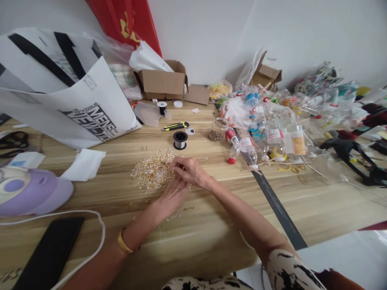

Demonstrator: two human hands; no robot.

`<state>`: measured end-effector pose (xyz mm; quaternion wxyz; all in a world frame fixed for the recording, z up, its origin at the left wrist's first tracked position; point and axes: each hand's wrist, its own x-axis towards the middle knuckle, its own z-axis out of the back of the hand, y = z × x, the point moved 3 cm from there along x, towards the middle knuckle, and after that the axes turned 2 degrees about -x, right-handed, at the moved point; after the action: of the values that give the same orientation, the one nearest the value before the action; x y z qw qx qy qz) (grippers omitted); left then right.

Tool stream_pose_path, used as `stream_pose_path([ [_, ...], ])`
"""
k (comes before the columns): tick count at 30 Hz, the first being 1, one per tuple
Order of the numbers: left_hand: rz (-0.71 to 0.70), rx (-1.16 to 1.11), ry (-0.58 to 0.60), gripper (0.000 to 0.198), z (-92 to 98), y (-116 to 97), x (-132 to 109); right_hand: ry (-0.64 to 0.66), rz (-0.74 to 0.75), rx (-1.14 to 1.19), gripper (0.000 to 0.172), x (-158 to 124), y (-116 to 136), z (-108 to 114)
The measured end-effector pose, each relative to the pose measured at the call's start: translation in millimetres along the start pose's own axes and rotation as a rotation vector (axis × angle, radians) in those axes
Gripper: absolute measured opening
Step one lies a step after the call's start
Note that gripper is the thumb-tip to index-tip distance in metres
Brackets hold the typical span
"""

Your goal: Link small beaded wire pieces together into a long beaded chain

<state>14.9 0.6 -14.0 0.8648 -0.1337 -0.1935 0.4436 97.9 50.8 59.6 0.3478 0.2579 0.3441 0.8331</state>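
My left hand (175,192) and my right hand (192,172) meet at the right edge of a spread heap of small gold and clear beads (151,171). The right thumb and fingers are pinched together just above the left hand, whose fingers are closed and partly covered. Whatever lies between the fingertips is too small to make out. Below the hands, short strung bead pieces (173,217) lie on the wooden table (211,225). Behind the heap stands a black spool of silvery wire (180,141).
A yellow-black utility knife (175,126) and a jar of beads (216,131) lie beyond the hands. Plastic bottles (275,139) crowd the right. At left are a white shopping bag (90,100), a purple device (36,191), and a black phone-like slab (50,253) beside a white cable (101,225).
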Motion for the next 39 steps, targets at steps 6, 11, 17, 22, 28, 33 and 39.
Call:
stream_pose_path([
  [6, -0.085, -0.009, 0.021, 0.031, 24.5, -18.7, -12.1, -0.128, -0.082, 0.244, 0.013, -12.8, -16.7, 10.9],
  [11, -0.038, -0.049, -0.161, 0.027, 36.6, -10.0, -12.2, -0.159, -0.135, 0.404, 0.018, -20.0, -29.1, 15.5],
  [17, -0.157, 0.094, -0.007, 0.027, 30.0, -15.1, -13.0, -0.188, -0.174, 0.49, 0.021, -24.5, -36.7, 16.6],
  [22, -0.1, 0.141, -0.048, 0.03, 31.8, -8.8, -13.8, -0.225, -0.172, 0.522, 0.021, -24.7, -41.7, 19.4],
  [28, 0.127, 0.05, -0.156, 0.023, 35.4, 23.6, -14.8, -0.242, -0.176, 0.507, 0.022, -26.1, -45.4, 19.1],
  [33, 0.193, 0.0, -0.165, 0.019, 34.1, 35.3, -12.2, -0.224, -0.195, 0.488, 0.022, -28.7, -45.4, 13.4],
  [39, 0.237, -0.259, -0.226, 0.022, 42.0, 28.6, -6.6, -0.221, -0.207, 0.518, 0.023, -28.7, -43.8, 7.9],
])
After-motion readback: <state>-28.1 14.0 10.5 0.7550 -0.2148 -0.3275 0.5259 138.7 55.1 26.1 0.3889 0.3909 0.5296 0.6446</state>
